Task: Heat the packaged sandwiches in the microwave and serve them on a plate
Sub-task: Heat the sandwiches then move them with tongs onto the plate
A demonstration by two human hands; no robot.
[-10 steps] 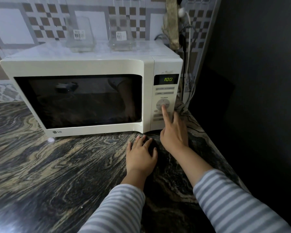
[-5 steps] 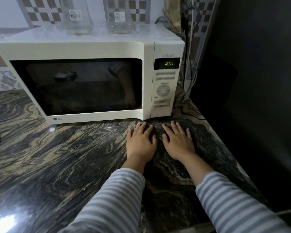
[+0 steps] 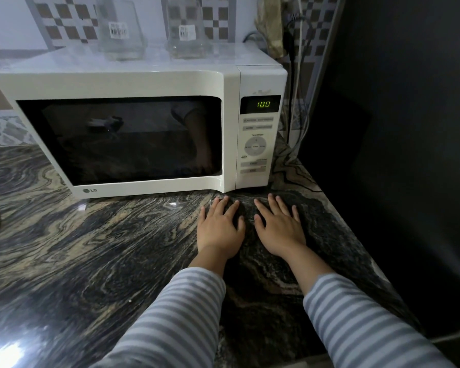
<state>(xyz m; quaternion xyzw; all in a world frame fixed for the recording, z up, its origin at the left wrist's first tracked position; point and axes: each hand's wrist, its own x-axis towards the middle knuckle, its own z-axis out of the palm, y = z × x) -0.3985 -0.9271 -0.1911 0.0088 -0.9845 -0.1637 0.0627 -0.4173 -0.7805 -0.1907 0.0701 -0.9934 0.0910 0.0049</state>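
now waiting at the closed white lg microwave, display reads 100.
left hand and right hand flat, fingers spread, empty on marbled countertop, likely idling; sandwiches unseen, presumably inside.

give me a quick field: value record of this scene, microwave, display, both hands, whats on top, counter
microwave: white LG microwave oven, door shut, standing on the counter
display: green digits reading 100
left hand: left hand flat, palm down on the counter, empty
right hand: right hand flat beside it, empty, apart from the control panel
on top: two clear glass vessels with barcode stickers
counter: dark swirled stone countertop
sandwiches: not visible; window too dark to tell
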